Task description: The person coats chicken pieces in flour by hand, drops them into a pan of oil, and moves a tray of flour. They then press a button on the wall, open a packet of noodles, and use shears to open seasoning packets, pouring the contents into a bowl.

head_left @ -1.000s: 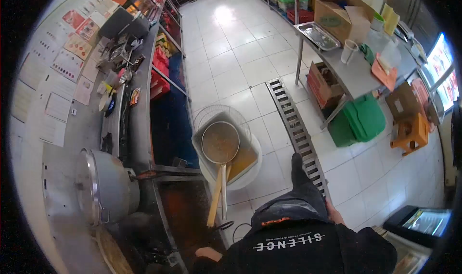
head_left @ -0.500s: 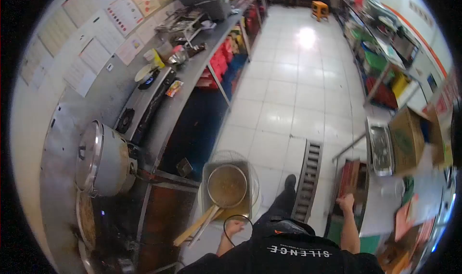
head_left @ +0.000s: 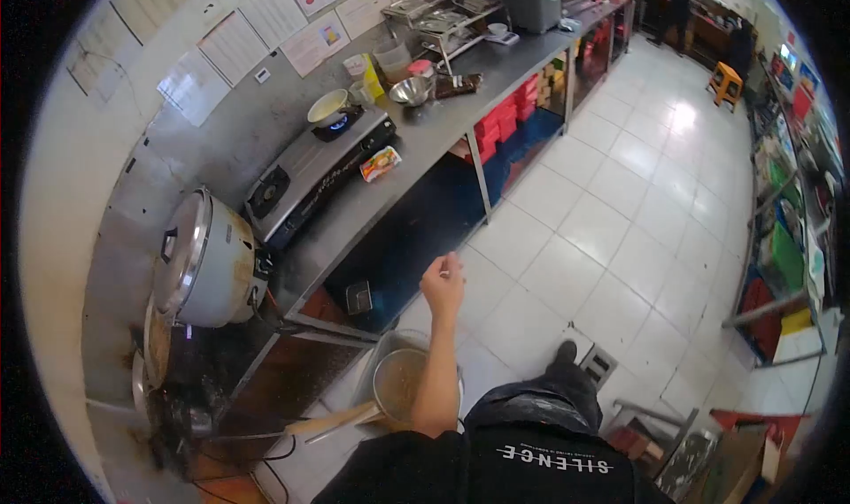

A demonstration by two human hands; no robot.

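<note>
My left hand [head_left: 443,281] is raised in front of me with its fingers curled closed. A small pale spot shows at the fingers, and I cannot make out whether anything is held. Below that forearm, a round long-handled strainer [head_left: 396,382] rests over a grey bin [head_left: 365,373] on the floor, partly hidden by the arm. My right hand is out of view. Left of the hand runs a steel counter [head_left: 425,172] with a two-burner gas stove [head_left: 319,172]. A small pan [head_left: 328,107] sits over a blue flame on the far burner.
A large lidded pot [head_left: 212,256] stands at the left. On the counter are a colourful packet [head_left: 381,163], a metal bowl [head_left: 411,91] and a wire rack [head_left: 443,17]. Shelving [head_left: 779,238] lines the right side. An orange stool [head_left: 726,84] and people [head_left: 677,13] are far off.
My view has turned left, bringing the stove and counter nearer the middle. My left hand has come up and forward from beside the bin. My right hand has gone out of view.
</note>
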